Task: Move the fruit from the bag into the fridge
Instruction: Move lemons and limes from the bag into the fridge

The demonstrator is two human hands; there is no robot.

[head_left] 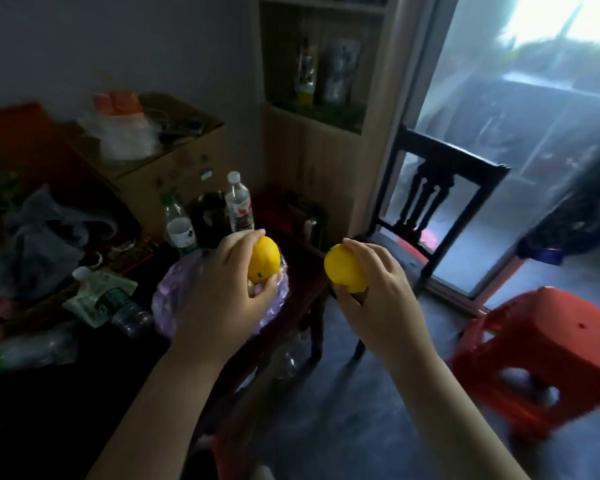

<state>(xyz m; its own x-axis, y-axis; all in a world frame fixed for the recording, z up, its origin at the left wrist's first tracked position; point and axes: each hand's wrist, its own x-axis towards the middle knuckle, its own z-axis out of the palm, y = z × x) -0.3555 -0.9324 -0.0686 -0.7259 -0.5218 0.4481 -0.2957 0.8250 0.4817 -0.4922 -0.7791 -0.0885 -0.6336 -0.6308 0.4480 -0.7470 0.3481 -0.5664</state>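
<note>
Dark surface [293, 252]: one purple bag [174, 292]; two yellow fruits, left hand [222, 289] gripping one fruit [264, 259], right hand [378, 292] gripping the other fruit [343, 271].

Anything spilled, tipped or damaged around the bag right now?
One plastic bottle lies on its side on the cluttered table left of the purple bag. Both yellow fruits, left and right, look intact.

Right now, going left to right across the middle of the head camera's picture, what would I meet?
Purple plastic bag → left hand with a yellow fruit → right hand with another yellow fruit → red plastic stool.
</note>
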